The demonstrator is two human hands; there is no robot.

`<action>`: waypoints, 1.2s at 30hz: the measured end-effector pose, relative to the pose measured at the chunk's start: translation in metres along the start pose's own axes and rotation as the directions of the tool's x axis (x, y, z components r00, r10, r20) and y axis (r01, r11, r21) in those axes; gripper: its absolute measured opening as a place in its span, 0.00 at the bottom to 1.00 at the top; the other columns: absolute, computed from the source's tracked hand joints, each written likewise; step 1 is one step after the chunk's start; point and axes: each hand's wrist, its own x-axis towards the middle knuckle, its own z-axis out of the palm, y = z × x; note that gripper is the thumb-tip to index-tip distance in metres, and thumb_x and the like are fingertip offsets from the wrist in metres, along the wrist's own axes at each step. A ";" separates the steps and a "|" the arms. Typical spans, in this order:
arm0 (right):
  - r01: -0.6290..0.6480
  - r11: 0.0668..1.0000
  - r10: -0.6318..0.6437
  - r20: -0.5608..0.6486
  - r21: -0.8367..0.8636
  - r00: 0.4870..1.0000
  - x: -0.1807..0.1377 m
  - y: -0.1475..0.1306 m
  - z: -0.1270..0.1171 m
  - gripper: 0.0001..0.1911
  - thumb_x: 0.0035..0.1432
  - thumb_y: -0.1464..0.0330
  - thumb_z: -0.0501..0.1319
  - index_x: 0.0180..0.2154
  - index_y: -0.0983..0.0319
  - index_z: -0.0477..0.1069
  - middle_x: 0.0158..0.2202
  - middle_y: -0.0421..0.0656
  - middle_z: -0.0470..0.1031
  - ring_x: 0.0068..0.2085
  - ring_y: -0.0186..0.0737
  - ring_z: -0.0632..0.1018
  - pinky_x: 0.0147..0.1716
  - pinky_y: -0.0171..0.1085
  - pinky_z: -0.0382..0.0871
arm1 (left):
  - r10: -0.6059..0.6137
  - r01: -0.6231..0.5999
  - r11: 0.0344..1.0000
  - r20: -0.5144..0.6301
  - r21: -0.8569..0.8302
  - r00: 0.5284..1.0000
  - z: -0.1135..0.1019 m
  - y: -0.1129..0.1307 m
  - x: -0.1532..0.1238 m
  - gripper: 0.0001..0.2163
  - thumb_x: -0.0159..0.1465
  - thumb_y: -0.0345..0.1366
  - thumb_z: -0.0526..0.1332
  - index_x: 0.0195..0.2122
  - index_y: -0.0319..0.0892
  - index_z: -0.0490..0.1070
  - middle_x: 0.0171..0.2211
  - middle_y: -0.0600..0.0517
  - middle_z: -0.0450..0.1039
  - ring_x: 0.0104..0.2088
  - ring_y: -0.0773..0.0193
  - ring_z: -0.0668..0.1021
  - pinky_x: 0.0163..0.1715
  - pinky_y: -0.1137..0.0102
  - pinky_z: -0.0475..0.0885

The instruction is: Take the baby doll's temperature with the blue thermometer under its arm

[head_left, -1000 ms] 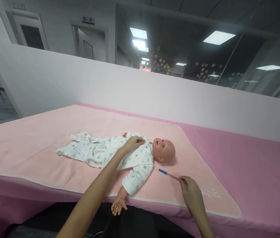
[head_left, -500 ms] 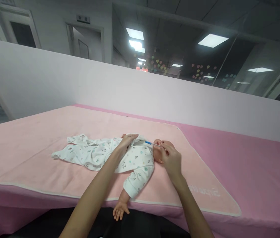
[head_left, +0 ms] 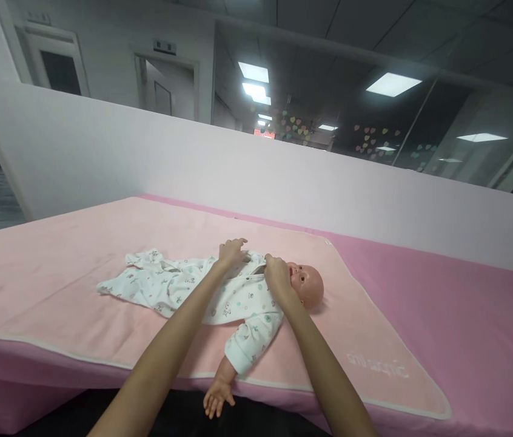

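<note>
A baby doll (head_left: 307,284) in a white printed garment (head_left: 179,285) lies on its back on a pale pink blanket (head_left: 56,267), head to the right. My left hand (head_left: 233,250) reaches over the chest, its fingers curled on the garment's edge at the far shoulder. My right hand (head_left: 277,277) is closed at the collar, just left of the doll's face. The thin blue-tipped stick it carried is hidden under the hand and cloth. The doll's near arm (head_left: 220,394) hangs over the table's front edge.
A darker pink sheet (head_left: 466,315) covers the table beyond the blanket, on the right. A low white partition wall (head_left: 284,176) runs along the far side, with glass and ceiling lights above it. The floor below the front edge is dark.
My right hand has brought the blue-tipped stick from the blanket, past the doll's face, to the collar, where the stick is now hidden. My left hand stayed on the garment at the far shoulder.
</note>
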 end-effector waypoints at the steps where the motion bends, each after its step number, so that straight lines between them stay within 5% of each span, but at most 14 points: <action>1: 0.000 1.000 0.000 0.004 -0.016 1.000 0.001 0.000 0.000 0.11 0.55 0.81 0.49 0.37 0.64 0.65 0.32 0.48 0.74 0.32 0.39 0.76 0.25 0.31 0.60 | 0.027 -0.027 0.999 0.013 0.034 1.000 0.004 -0.002 0.006 0.19 0.53 0.31 0.55 0.47 0.43 0.65 0.48 0.44 0.68 0.50 0.50 0.68 0.48 0.52 0.58; 7: 0.075 0.993 -0.073 0.029 -0.093 0.997 0.007 -0.003 0.004 0.11 0.54 0.81 0.52 0.37 0.65 0.67 0.32 0.48 0.75 0.30 0.37 0.76 0.26 0.30 0.63 | 0.196 -0.203 0.963 0.054 0.180 0.979 0.005 0.005 0.022 0.13 0.50 0.28 0.56 0.38 0.41 0.67 0.40 0.44 0.72 0.47 0.54 0.70 0.54 0.54 0.50; 12: 0.122 0.990 -0.120 0.038 -0.070 0.992 0.003 -0.003 -0.002 0.13 0.52 0.84 0.50 0.33 0.66 0.69 0.30 0.49 0.75 0.31 0.40 0.76 0.27 0.32 0.65 | 0.279 -0.292 0.910 0.085 0.295 0.956 -0.014 0.015 0.009 0.19 0.49 0.27 0.56 0.44 0.43 0.65 0.39 0.44 0.71 0.41 0.52 0.73 0.44 0.60 0.61; 16: 0.205 0.977 -0.205 0.012 -0.063 0.979 -0.016 0.004 -0.012 0.13 0.51 0.83 0.51 0.30 0.66 0.71 0.36 0.53 0.73 0.42 0.45 0.73 0.39 0.40 0.65 | 0.238 -0.263 0.901 0.115 0.345 0.964 -0.003 0.018 -0.017 0.21 0.54 0.30 0.53 0.50 0.50 0.63 0.37 0.45 0.72 0.37 0.52 0.74 0.37 0.62 0.63; 19: 0.254 0.965 -0.258 -0.059 -0.071 0.964 -0.035 0.017 -0.016 0.11 0.49 0.80 0.53 0.30 0.65 0.72 0.45 0.53 0.70 0.50 0.48 0.67 0.51 0.52 0.54 | 0.200 -0.194 0.926 0.014 0.325 0.980 0.007 0.015 -0.029 0.23 0.53 0.30 0.53 0.51 0.53 0.62 0.39 0.46 0.72 0.40 0.53 0.73 0.39 0.62 0.63; 22: 0.259 0.964 -0.251 -0.123 0.057 0.960 -0.048 0.040 -0.017 0.12 0.51 0.74 0.55 0.39 0.61 0.70 0.53 0.51 0.64 0.56 0.49 0.62 0.54 0.58 0.43 | 0.199 -0.181 0.944 -0.037 0.277 0.979 0.011 0.010 -0.031 0.24 0.52 0.29 0.54 0.51 0.54 0.63 0.41 0.48 0.72 0.42 0.54 0.72 0.40 0.62 0.62; 25: 0.149 0.911 -0.083 -0.184 0.386 0.979 -0.046 0.072 -0.014 0.13 0.56 0.65 0.52 0.42 0.59 0.69 0.48 0.46 0.69 0.53 0.43 0.65 0.54 0.51 0.51 | 0.202 -0.184 0.958 -0.062 0.220 0.977 0.011 0.007 -0.029 0.23 0.51 0.29 0.54 0.49 0.53 0.66 0.43 0.49 0.72 0.42 0.55 0.72 0.41 0.63 0.62; 27: 0.008 0.763 0.099 -0.129 0.647 0.987 -0.038 0.095 -0.008 0.15 0.56 0.61 0.51 0.37 0.60 0.71 0.42 0.45 0.73 0.47 0.41 0.70 0.49 0.43 0.59 | 0.204 -0.186 0.962 -0.072 0.199 0.976 0.010 0.006 -0.028 0.23 0.51 0.29 0.54 0.49 0.53 0.66 0.43 0.50 0.72 0.43 0.55 0.72 0.41 0.64 0.62; 30: -0.189 0.356 0.237 0.107 0.915 0.966 -0.026 0.121 0.006 0.20 0.53 0.56 0.52 0.34 0.64 0.73 0.37 0.46 0.76 0.41 0.42 0.74 0.44 0.40 0.65 | 0.207 -0.187 0.961 -0.080 0.204 0.975 0.010 0.006 -0.028 0.23 0.51 0.29 0.54 0.49 0.52 0.66 0.42 0.50 0.73 0.42 0.55 0.72 0.40 0.64 0.62; 33: -0.288 -0.030 0.194 0.288 0.957 0.938 -0.024 0.130 0.021 0.21 0.51 0.55 0.54 0.35 0.66 0.72 0.35 0.47 0.76 0.38 0.42 0.76 0.41 0.39 0.68 | 0.213 -0.190 0.957 -0.089 0.220 0.973 0.011 0.006 -0.029 0.23 0.51 0.29 0.53 0.49 0.52 0.66 0.42 0.49 0.73 0.42 0.54 0.72 0.40 0.64 0.62; 36: -0.327 -0.210 0.140 0.359 0.921 0.923 -0.029 0.128 0.027 0.20 0.51 0.55 0.55 0.36 0.65 0.72 0.34 0.46 0.77 0.36 0.42 0.77 0.39 0.38 0.69 | 0.217 -0.191 0.956 -0.095 0.224 0.972 0.012 0.005 -0.029 0.23 0.52 0.29 0.53 0.49 0.51 0.66 0.42 0.50 0.73 0.43 0.54 0.71 0.40 0.64 0.62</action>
